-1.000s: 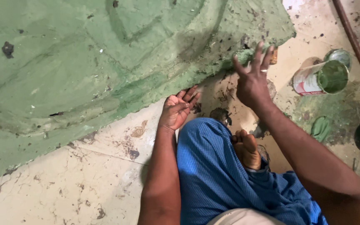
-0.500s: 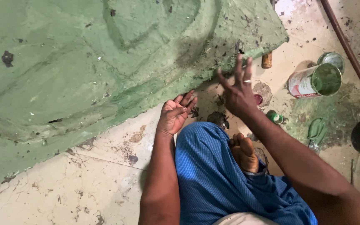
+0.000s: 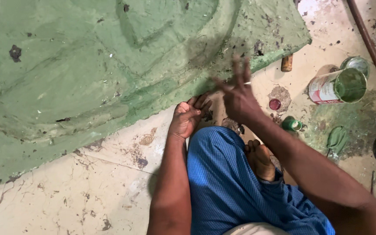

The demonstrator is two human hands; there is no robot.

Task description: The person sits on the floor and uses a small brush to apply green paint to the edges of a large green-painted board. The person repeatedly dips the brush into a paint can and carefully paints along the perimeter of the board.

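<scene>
My left hand (image 3: 189,116) rests palm-down on the floor (image 3: 66,196), fingers loosely spread and holding nothing, its tips touching the lower edge of the green painted slab (image 3: 109,65). That edge runs long from 8 o'clock up to 2 o'clock. My right hand (image 3: 236,93) hovers just right of it, fingers fanned wide; something thin and pale shows by the fingers, but I cannot tell if I grip it. At 3 o'clock from that hand a paint tin (image 3: 337,85) lies tipped, mouth toward 2 o'clock, with a small green bottle (image 3: 291,124) and a round red cap (image 3: 275,104) between. My blue-clad knee (image 3: 223,174) fills the foreground. Since half a second ago, my right hand has swung leftward, away from the tin.
</scene>
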